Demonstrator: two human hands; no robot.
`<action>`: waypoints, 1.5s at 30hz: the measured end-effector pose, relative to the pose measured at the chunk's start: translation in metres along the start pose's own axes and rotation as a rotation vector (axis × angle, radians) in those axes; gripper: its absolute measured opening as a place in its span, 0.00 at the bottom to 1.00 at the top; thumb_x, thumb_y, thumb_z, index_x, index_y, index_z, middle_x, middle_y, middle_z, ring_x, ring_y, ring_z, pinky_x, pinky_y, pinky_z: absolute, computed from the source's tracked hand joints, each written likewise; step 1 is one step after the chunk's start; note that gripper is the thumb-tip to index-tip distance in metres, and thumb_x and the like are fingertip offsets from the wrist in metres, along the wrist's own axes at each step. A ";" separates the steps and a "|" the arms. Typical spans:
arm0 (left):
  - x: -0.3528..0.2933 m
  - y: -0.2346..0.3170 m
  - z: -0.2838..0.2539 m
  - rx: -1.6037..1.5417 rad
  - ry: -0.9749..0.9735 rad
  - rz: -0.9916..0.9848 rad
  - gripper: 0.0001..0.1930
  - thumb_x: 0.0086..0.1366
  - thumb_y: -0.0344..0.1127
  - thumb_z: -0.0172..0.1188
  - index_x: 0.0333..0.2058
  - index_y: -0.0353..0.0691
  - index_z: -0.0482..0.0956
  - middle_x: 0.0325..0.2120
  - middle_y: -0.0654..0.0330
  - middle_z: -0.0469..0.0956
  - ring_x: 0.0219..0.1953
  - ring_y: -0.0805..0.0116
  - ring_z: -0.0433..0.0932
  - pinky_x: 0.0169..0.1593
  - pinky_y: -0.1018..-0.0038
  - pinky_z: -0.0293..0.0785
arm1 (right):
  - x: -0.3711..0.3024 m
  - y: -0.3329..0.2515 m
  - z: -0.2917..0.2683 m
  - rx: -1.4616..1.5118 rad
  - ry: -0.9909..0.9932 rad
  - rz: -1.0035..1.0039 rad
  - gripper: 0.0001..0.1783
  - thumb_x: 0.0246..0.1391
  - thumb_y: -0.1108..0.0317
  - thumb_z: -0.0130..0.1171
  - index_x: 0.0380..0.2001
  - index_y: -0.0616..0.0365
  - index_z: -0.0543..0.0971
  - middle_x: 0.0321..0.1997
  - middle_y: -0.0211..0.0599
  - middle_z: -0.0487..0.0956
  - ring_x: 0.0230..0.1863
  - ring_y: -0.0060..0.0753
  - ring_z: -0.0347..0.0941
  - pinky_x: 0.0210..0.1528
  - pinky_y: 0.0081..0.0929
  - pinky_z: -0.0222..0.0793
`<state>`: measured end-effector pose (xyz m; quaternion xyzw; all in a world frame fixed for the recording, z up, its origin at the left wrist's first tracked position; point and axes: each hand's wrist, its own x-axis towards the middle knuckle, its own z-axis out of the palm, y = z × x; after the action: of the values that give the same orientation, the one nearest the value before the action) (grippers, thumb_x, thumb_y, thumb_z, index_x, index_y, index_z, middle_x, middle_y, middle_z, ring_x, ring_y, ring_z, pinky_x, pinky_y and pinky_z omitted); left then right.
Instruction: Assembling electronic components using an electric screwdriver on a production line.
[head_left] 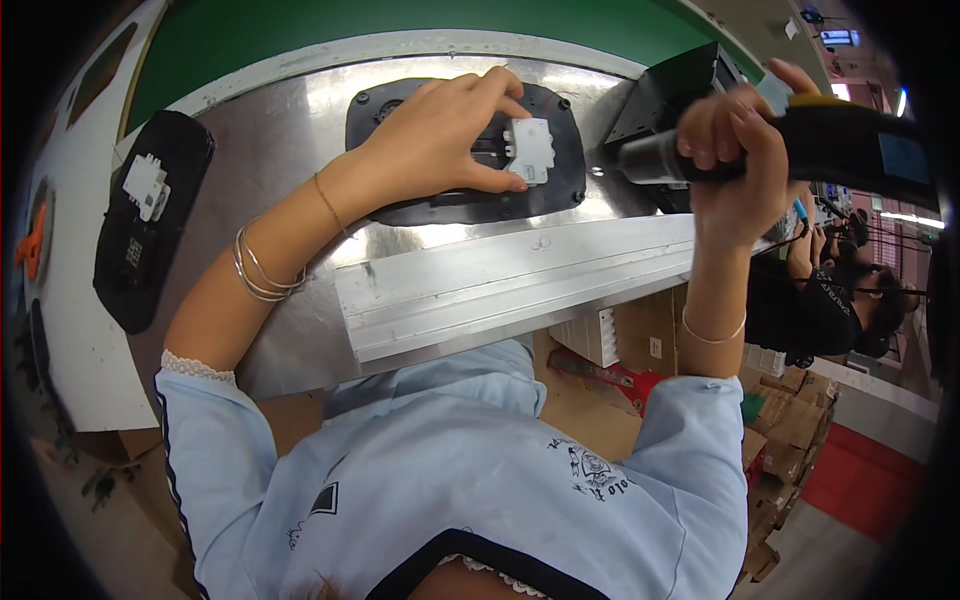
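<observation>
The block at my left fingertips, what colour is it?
The block is white, shown best in the head view.

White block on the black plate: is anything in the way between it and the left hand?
No, nothing visible is: the left hand already has its thumb and a finger at the edges of the white block, over the black plate.
</observation>
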<state>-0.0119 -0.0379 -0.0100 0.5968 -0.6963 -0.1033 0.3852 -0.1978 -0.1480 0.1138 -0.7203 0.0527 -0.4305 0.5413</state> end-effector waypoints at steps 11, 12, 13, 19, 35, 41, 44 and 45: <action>-0.001 -0.007 0.008 -0.002 0.102 0.086 0.35 0.43 0.50 0.73 0.45 0.38 0.65 0.41 0.59 0.80 0.44 0.57 0.76 0.48 0.64 0.70 | 0.017 0.040 0.054 0.151 -0.148 0.010 0.15 0.50 0.79 0.48 0.43 0.58 0.65 0.16 0.31 0.61 0.12 0.25 0.61 0.18 0.26 0.63; -0.001 -0.007 0.008 -0.005 0.103 0.081 0.35 0.43 0.50 0.73 0.45 0.38 0.65 0.41 0.59 0.80 0.44 0.57 0.76 0.48 0.64 0.70 | 0.017 0.041 0.055 0.152 -0.151 0.015 0.15 0.50 0.79 0.48 0.43 0.58 0.65 0.16 0.31 0.61 0.12 0.25 0.61 0.18 0.26 0.63; -0.001 -0.007 0.008 -0.009 0.103 0.083 0.35 0.43 0.50 0.73 0.44 0.38 0.65 0.40 0.60 0.80 0.44 0.57 0.76 0.47 0.64 0.71 | 0.016 0.042 0.056 0.154 -0.131 0.028 0.15 0.50 0.79 0.48 0.43 0.58 0.65 0.16 0.31 0.61 0.12 0.25 0.61 0.18 0.26 0.62; -0.001 -0.008 0.009 0.007 0.115 0.092 0.35 0.43 0.50 0.73 0.44 0.38 0.65 0.40 0.59 0.80 0.43 0.56 0.76 0.46 0.64 0.72 | 0.013 0.043 0.057 0.139 -0.111 0.050 0.15 0.50 0.79 0.49 0.42 0.57 0.65 0.16 0.30 0.61 0.13 0.25 0.61 0.19 0.26 0.62; 0.002 -0.007 0.003 -0.004 0.071 0.070 0.34 0.45 0.50 0.72 0.45 0.38 0.66 0.40 0.59 0.80 0.43 0.57 0.76 0.45 0.65 0.72 | 0.022 0.054 0.063 0.135 -0.089 0.097 0.14 0.51 0.81 0.49 0.42 0.61 0.64 0.17 0.32 0.64 0.14 0.23 0.60 0.17 0.24 0.60; 0.006 -0.002 -0.008 0.223 0.017 0.119 0.29 0.46 0.51 0.69 0.45 0.45 0.72 0.32 0.62 0.79 0.41 0.62 0.75 0.46 0.67 0.67 | 0.011 0.027 0.039 0.186 -0.012 -0.014 0.18 0.50 0.77 0.51 0.46 0.62 0.64 0.17 0.30 0.63 0.13 0.23 0.60 0.17 0.24 0.62; 0.037 -0.029 -0.009 0.347 0.002 0.221 0.24 0.47 0.49 0.69 0.42 0.47 0.76 0.32 0.65 0.78 0.43 0.62 0.73 0.52 0.64 0.64 | -0.006 0.003 0.021 0.161 0.046 -0.030 0.18 0.50 0.74 0.52 0.46 0.59 0.63 0.16 0.29 0.61 0.12 0.23 0.58 0.16 0.25 0.61; 0.063 -0.037 -0.010 0.339 -0.106 0.218 0.22 0.51 0.51 0.67 0.43 0.49 0.76 0.41 0.65 0.78 0.50 0.61 0.71 0.56 0.57 0.61 | -0.014 -0.004 0.016 0.156 0.078 -0.023 0.18 0.50 0.74 0.51 0.46 0.59 0.63 0.16 0.28 0.61 0.12 0.23 0.58 0.16 0.25 0.61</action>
<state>0.0233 -0.1015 0.0007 0.5679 -0.7834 0.0266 0.2509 -0.1973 -0.1276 0.1088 -0.6592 0.0317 -0.4671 0.5884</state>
